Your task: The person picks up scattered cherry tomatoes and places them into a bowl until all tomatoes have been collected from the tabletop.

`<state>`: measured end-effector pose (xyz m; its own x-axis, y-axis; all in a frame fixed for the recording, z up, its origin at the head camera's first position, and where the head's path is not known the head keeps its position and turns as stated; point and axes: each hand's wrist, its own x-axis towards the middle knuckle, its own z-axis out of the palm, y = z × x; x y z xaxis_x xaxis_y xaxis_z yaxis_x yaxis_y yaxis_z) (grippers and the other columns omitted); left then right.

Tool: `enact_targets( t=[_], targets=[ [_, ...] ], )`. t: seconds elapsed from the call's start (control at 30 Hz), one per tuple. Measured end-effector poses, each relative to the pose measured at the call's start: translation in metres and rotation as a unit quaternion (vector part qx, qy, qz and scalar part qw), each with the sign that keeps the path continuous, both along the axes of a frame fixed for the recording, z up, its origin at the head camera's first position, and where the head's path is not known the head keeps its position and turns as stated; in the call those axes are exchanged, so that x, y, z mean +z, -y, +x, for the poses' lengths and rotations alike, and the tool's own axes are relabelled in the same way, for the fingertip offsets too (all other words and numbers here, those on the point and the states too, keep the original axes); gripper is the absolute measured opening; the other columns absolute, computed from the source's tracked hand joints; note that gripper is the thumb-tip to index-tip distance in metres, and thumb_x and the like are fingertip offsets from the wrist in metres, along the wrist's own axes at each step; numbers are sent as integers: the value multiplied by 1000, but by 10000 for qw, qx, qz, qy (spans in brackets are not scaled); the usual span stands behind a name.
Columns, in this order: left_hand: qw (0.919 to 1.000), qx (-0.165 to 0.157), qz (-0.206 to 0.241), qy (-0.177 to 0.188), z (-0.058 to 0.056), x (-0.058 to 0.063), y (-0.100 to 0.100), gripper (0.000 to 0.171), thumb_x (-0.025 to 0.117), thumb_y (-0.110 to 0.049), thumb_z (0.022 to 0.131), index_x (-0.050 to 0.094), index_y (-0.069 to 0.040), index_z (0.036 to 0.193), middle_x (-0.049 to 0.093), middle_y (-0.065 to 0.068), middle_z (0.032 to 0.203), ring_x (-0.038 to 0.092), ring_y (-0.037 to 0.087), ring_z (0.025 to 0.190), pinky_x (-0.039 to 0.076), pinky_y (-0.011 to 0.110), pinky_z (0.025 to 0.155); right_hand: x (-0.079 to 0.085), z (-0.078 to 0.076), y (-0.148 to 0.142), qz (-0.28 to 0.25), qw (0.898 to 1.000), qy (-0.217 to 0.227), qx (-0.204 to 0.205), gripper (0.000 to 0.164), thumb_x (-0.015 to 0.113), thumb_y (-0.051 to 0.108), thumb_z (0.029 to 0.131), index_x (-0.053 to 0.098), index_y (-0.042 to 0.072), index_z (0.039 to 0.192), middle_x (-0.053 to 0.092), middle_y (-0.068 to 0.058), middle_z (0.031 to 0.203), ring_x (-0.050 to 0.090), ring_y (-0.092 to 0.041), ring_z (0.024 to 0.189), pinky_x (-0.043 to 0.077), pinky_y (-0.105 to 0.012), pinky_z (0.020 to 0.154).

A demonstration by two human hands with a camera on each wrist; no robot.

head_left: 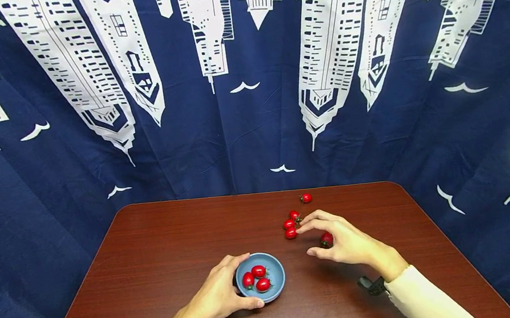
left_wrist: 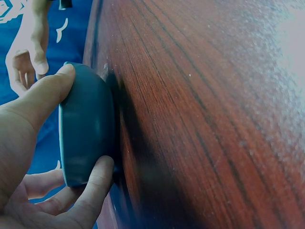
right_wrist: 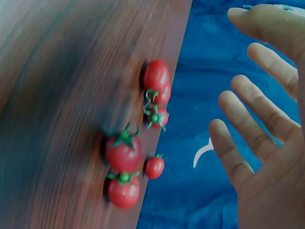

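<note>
"How do the fingers of the left hand [head_left: 219,299] stand?"

"Clamped on the blue bowl [head_left: 279,279], from its left side: thumb along the near part of the rim, the others round the far side and low on the wall."

"And the right hand [head_left: 346,241]?"

"Its fingers are spread and gently bent, the thumb well away from them. It hovers over the counter [head_left: 150,251], right of the bowl."

"Where's the bowl, exactly?"

"Upright, about midway between the counter's left and right edges. I can't tell whether its base touches the wood. Three red tomatoes [head_left: 263,285] lie in it, close together."

"Any more about?"

"Six, by the right wrist view. A pair [right_wrist: 123,155] lies below the right hand, partly hidden by it from above. A row of three [head_left: 289,223] sits just past the fingertips, toward the far edge. A lone one [head_left: 307,198] is nearest that edge, towards the far right corner."

"And further out?"

"Pale sleeves [head_left: 432,300] on both arms, a dark strap [head_left: 372,285] at each wrist. Beyond the far edge hangs a navy cloth [head_left: 194,146] printed with white upside-down buildings and birds."
</note>
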<state>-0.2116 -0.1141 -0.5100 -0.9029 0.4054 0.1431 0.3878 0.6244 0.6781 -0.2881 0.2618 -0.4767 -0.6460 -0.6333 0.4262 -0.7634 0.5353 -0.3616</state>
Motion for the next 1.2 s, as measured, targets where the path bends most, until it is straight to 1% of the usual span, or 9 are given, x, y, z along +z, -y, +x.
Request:
enact_targets(
  t=[0.2, 0.3, 0.5, 0.57, 0.67, 0.73, 0.9, 1.07, 1.2],
  targets=[
    [10000, 21, -42, -65, 0, -2, 1, 110, 113, -44, 73, 64, -3, 162, 73, 9, 138, 67, 25, 122, 64, 30, 98, -4, -7, -16, -51, 9997, -89, -228, 53, 102, 16, 88, 83, 28, 136, 77, 2, 141, 77, -20, 129, 63, -34, 107],
    [9999, 32, -64, -92, 0, -2, 1, 110, 113, -45, 73, 64, -3, 162, 73, 9, 139, 68, 26, 123, 64, 32, 101, -5, -10, -24, -41, 9995, -79, -317, 52, 102, 15, 88, 83, 27, 135, 77, 1, 141, 77, -21, 129, 62, -33, 106],
    [10000, 12, -20, -86, 0, -2, 0, 110, 113, -45, 73, 64, -3, 162, 73, 9, 138, 70, 26, 123, 64, 33, 103, -12, -18, -42, -161, 9991, 46, -384, 53, 101, 11, 86, 84, 24, 134, 78, -6, 139, 76, -25, 124, 63, -38, 92],
    [10000, 13, -21, -91, 1, -2, 0, 109, 113, -44, 73, 64, -3, 162, 73, 8, 137, 70, 26, 122, 64, 32, 102, -15, -20, -47, -174, 9990, 90, -411, 54, 102, 10, 85, 84, 24, 134, 77, -7, 138, 76, -26, 123, 64, -40, 90],
    [10000, 16, -16, -97, 1, -2, 1, 109, 114, -44, 73, 65, -3, 162, 73, 9, 138, 69, 26, 122, 64, 32, 102, -19, -24, -53, -132, 9986, 208, -466, 56, 102, 10, 84, 84, 23, 136, 77, -6, 139, 76, -27, 123, 65, -41, 90],
    [10000, 5, -7, -86, 1, -1, 1, 109, 114, -43, 73, 65, -3, 162, 73, 10, 137, 69, 26, 122, 64, 31, 101, -21, -25, -57, -85, 9981, 341, -513, 58, 103, 11, 85, 83, 21, 138, 77, -5, 140, 76, -27, 124, 67, -43, 93],
    [10000, -11, 11, -82, 1, -2, 2, 109, 113, -43, 73, 64, -2, 162, 73, 10, 138, 69, 27, 123, 64, 31, 100, -24, -28, -64, 49, 9952, 760, -621, 63, 102, 8, 85, 80, 11, 144, 75, -7, 144, 74, -31, 129, 68, -50, 99],
    [10000, -2, -20, -87, 0, -2, 2, 109, 113, -45, 74, 64, -4, 162, 73, 9, 138, 68, 26, 123, 64, 30, 99, -24, -31, -67, 229, 9931, 984, -599, 66, 98, 1, 86, 76, 7, 149, 73, -12, 147, 72, -33, 128, 67, -48, 98],
    [9999, 1, -17, -140, -1, -3, 2, 109, 113, -45, 73, 65, -4, 161, 73, 10, 138, 70, 27, 123, 64, 32, 101, -27, -34, -68, 304, 9923, 1057, -571, 65, 96, -2, 87, 76, 6, 148, 73, -15, 148, 73, -36, 129, 67, -46, 98]
  ],
)
